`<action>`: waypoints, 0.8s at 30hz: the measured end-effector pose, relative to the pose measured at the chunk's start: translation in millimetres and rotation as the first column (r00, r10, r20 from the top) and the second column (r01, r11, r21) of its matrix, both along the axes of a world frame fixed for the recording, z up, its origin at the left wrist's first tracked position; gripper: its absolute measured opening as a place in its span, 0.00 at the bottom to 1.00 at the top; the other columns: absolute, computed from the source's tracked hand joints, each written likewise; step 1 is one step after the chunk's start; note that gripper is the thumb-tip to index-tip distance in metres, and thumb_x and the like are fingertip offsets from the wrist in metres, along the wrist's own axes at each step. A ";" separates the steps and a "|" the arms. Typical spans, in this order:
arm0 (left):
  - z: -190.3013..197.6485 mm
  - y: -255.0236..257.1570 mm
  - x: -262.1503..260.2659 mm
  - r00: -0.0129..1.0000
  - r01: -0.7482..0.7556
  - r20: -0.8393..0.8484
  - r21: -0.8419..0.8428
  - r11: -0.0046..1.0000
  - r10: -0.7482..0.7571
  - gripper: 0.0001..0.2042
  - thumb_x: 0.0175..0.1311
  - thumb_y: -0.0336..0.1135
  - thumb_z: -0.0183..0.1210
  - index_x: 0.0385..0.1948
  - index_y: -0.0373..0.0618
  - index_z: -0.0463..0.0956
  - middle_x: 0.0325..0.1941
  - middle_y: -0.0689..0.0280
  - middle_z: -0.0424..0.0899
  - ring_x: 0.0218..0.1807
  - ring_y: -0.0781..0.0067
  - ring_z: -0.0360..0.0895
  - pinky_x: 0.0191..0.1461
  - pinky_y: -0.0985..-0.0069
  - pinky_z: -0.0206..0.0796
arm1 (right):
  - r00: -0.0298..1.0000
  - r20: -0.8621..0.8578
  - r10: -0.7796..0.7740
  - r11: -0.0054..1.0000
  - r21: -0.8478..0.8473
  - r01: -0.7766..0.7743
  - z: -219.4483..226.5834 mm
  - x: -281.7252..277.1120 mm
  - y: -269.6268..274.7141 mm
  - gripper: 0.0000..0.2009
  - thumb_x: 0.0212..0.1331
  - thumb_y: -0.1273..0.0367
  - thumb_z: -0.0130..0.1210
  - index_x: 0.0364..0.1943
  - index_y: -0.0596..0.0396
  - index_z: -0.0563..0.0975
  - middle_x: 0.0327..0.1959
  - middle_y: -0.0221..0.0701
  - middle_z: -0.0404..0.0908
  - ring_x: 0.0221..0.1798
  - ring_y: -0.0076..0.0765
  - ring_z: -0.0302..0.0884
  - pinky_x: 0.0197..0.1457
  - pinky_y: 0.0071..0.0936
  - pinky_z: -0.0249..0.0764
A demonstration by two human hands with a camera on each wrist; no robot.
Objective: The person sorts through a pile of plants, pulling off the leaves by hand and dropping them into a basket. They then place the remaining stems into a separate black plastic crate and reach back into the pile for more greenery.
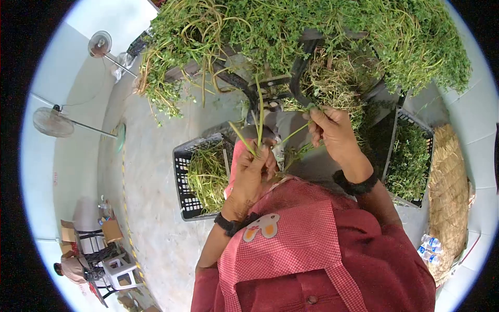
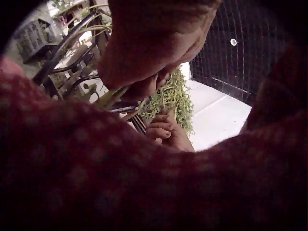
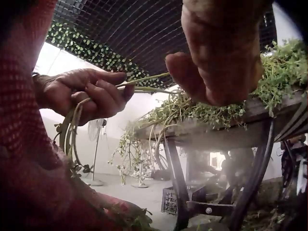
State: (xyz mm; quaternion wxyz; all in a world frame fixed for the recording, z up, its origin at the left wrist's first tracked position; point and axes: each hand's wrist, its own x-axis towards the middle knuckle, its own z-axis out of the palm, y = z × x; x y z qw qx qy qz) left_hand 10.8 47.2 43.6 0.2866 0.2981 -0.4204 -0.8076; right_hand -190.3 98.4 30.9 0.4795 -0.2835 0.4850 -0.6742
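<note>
My left hand [image 1: 253, 174] pinches several green stems [image 1: 260, 117] in front of the apron; their thick ends point up past the fingers. In the right wrist view the left hand [image 3: 84, 94] has stems [image 3: 149, 86] running from its fingertips toward the right hand [image 3: 224, 57], and others hanging below. To the right and slightly higher, my right hand [image 1: 335, 132] pinches the end of a thin stem [image 1: 295, 133] that stretches between both hands. In the left wrist view the left hand [image 2: 154, 43] fills the top, and the right hand [image 2: 168, 132] shows beyond it.
Leafy greens [image 1: 312, 21] are heaped on a table ahead. A black crate [image 1: 182, 179] of stems stands at the left, another crate [image 1: 410, 156] of leaves at the right beside a straw roll [image 1: 447, 192]. Fans [image 1: 53, 122] stand far left. A person [image 1: 73, 269] is at lower left.
</note>
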 end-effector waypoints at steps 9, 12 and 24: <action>-5.7 -16.8 -3.0 0.943 -0.290 -0.056 0.348 0.891 0.328 0.11 0.70 0.42 0.39 0.31 0.47 0.63 0.27 0.66 0.69 0.31 0.70 0.69 0.44 0.68 0.66 | 0.956 0.270 -0.111 0.944 -0.272 0.186 4.1 -39.1 15.2 0.14 0.62 0.61 0.49 0.35 0.60 0.75 0.24 0.31 0.78 0.23 0.26 0.74 0.26 0.26 0.74; -17.8 -20.1 5.5 0.922 -0.353 -0.026 0.361 0.863 0.387 0.11 0.70 0.42 0.38 0.30 0.49 0.64 0.24 0.70 0.67 0.25 0.74 0.63 0.36 0.73 0.63 | 0.930 0.347 -0.121 0.926 -0.297 0.231 6.9 -53.6 19.1 0.13 0.62 0.62 0.49 0.37 0.59 0.75 0.27 0.33 0.78 0.26 0.28 0.76 0.29 0.27 0.74; -46.6 -33.9 24.4 0.998 -0.049 -0.015 0.434 0.900 0.062 0.16 0.66 0.49 0.45 0.24 0.48 0.66 0.13 0.68 0.68 0.12 0.80 0.57 0.13 0.84 0.45 | 0.942 -0.042 0.332 0.797 -0.522 -0.304 38.5 -40.3 2.9 0.14 0.63 0.60 0.47 0.35 0.59 0.73 0.33 0.39 0.78 0.35 0.35 0.77 0.38 0.32 0.75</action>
